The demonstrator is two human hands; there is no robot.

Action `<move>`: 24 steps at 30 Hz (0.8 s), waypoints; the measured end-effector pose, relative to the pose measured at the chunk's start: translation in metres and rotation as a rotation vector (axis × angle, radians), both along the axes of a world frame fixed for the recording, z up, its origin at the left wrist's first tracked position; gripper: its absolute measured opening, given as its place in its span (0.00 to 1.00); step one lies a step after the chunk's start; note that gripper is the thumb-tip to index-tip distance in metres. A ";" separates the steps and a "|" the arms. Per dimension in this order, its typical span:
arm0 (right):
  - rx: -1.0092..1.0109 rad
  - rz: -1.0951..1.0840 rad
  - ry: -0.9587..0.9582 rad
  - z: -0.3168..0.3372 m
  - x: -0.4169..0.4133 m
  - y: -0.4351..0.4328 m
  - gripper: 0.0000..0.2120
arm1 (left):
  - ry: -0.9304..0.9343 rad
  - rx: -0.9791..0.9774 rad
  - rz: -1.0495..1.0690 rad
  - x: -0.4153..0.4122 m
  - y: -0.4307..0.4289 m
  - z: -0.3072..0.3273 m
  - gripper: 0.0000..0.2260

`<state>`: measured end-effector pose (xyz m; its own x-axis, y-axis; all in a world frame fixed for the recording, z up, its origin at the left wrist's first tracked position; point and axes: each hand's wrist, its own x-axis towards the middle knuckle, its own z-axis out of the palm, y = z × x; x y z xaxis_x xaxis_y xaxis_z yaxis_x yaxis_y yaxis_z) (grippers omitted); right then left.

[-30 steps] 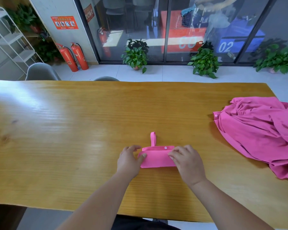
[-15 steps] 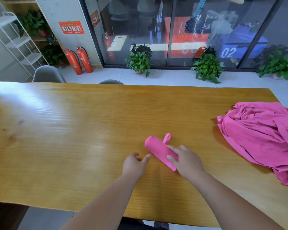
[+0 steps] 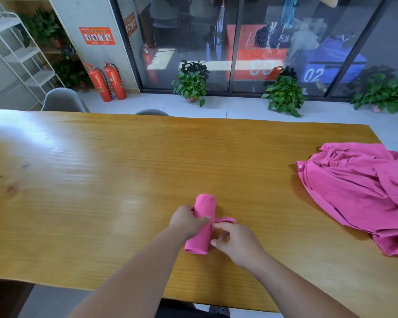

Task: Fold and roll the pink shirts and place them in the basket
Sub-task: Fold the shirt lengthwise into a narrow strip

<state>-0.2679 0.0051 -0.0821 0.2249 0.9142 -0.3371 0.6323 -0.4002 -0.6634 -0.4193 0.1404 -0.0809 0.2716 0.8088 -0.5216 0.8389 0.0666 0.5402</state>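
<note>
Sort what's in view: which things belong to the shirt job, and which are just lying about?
Job: rolled pink shirt, held by left hand and right hand; crumpled pink shirt heap; table. No basket in view.
Lying about: fire extinguishers, potted plants, white rack, grey chair.

The rolled shirt (image 3: 199, 237) lies on the bench (image 3: 101, 180) near its front edge, about midway along, one end toward the person and the other away. The left hand (image 3: 185, 222) grips it from the left. The right hand (image 3: 237, 243) holds it from the right, where a strip (image 3: 226, 219) sticks out sideways. A loose shirt (image 3: 359, 191) lies heaped at the bench's right end, well apart. Behind the bench stand two chairs (image 3: 63, 101). Farther back are fire extinguishers (image 3: 106, 84) to the left, potted plants (image 3: 191, 84) along the glass wall (image 3: 251, 42), and a shelf rack (image 3: 21, 53) far left.
</note>
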 end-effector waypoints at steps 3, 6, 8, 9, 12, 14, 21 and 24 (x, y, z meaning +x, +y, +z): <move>0.059 -0.069 -0.202 -0.007 0.016 -0.002 0.18 | 0.013 0.025 -0.098 -0.004 0.003 0.000 0.36; 0.055 -0.076 -0.307 -0.014 0.033 -0.001 0.24 | 0.009 0.047 -0.129 -0.005 0.001 -0.003 0.38; -0.001 -0.053 -0.246 -0.018 0.040 0.002 0.29 | 0.009 0.053 -0.123 -0.006 -0.002 -0.002 0.39; -0.035 -0.042 -0.200 -0.019 0.041 0.003 0.31 | 0.009 0.054 -0.118 -0.006 -0.003 -0.001 0.39; -0.055 -0.072 -0.043 -0.020 0.038 0.005 0.31 | -0.003 0.028 -0.099 -0.008 -0.005 -0.001 0.39; -0.020 -0.142 0.075 -0.016 0.036 0.007 0.27 | -0.011 0.019 -0.086 -0.008 -0.005 0.000 0.39; 0.156 -0.303 0.641 0.022 0.032 0.017 0.12 | 0.072 -0.023 -0.099 -0.003 -0.003 0.001 0.39; 0.193 -0.366 0.842 0.038 0.032 0.020 0.12 | 0.044 -0.082 -0.111 0.000 -0.004 0.002 0.38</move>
